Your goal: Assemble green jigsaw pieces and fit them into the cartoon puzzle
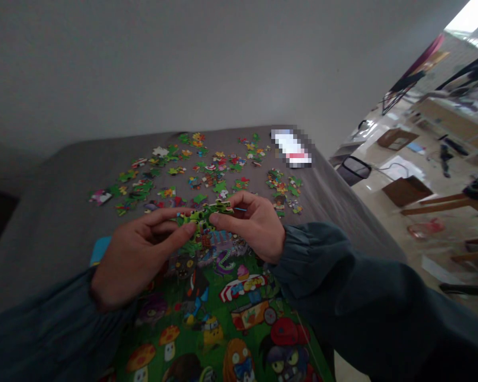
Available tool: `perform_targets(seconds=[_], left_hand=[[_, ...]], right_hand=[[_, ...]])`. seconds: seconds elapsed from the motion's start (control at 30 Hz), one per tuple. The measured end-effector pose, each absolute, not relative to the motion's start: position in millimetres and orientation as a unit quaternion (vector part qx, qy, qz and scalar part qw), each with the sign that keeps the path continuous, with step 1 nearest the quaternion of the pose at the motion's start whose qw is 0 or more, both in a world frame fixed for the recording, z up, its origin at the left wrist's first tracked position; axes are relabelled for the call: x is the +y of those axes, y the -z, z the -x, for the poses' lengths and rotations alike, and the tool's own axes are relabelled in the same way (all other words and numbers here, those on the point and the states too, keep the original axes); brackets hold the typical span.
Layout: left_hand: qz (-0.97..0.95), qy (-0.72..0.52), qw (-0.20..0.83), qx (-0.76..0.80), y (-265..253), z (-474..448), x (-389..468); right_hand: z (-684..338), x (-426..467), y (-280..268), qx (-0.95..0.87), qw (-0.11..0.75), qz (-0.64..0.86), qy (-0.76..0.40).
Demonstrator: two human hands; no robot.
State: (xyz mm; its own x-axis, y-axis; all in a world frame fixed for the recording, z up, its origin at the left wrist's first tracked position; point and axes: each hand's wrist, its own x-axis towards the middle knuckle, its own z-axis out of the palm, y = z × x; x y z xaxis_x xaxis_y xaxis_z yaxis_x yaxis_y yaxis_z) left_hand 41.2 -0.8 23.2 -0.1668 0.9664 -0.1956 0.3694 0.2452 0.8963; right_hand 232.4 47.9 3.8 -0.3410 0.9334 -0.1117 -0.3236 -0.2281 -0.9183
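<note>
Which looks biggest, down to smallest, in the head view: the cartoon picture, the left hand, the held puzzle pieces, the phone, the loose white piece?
1. Cartoon picture
2. Left hand
3. Held puzzle pieces and phone: unsure, the pieces being partly covered
4. Loose white piece
</note>
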Motion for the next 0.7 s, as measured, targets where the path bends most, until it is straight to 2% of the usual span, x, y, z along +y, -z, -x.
perform_targets(seconds=[0.17,0.7], left_hand=[[-0.513,-0.376,0.392,0.664,-25.9,-44.2,-2.4],[-0.479,-0.372,0.418,0.677,-26.2,-49.7,-1.5]], right_hand=[[-232.8,48.1,-1.7,-0.436,0.445,0.366,-0.692],[-233.5,47.2,-0.7,-0.481,0.441,0.371,-0.661]])
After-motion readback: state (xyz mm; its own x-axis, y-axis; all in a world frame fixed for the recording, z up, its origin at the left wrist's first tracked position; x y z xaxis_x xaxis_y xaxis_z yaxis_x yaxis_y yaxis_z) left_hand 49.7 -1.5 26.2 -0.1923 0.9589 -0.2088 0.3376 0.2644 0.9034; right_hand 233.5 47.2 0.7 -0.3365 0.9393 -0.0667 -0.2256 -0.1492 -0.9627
